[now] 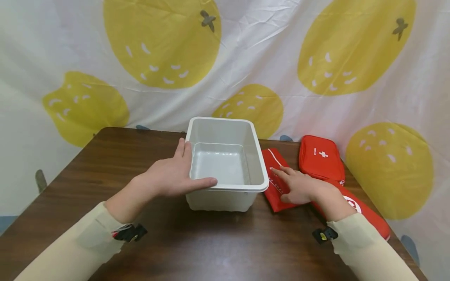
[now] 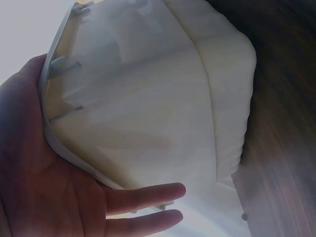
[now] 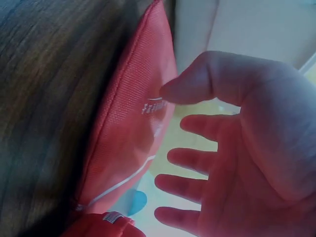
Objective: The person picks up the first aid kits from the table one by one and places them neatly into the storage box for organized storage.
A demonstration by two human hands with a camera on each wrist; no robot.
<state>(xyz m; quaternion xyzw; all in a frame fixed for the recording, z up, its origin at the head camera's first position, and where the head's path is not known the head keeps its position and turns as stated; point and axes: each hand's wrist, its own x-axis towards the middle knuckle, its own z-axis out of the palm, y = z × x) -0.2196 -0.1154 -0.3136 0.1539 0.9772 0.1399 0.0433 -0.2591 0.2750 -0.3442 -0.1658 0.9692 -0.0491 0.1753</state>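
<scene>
A deep off-white plastic bin (image 1: 222, 200) stands on the dark wooden table, its inside bare. My left hand (image 1: 172, 177) rests at the bin's near left corner, thumb laid along the near rim. In the left wrist view, two straight fingers (image 2: 148, 197) reach past the rim (image 2: 74, 158) along the outer wall. Over a flat red pouch (image 1: 271, 162) with a white stripe and white lettering hovers my right hand (image 1: 304, 188), fingers spread. The right wrist view has the thumb tip overlapping the pouch (image 3: 128, 113), with nothing held in the palm.
A red first aid case (image 1: 320, 156) with a white cross lies at the table's back right. Nearer along the right edge is another red bag (image 1: 372, 218) with a white round emblem, partly behind my right forearm. A fruit-patterned curtain (image 1: 253, 50) hangs behind the table (image 1: 116, 156).
</scene>
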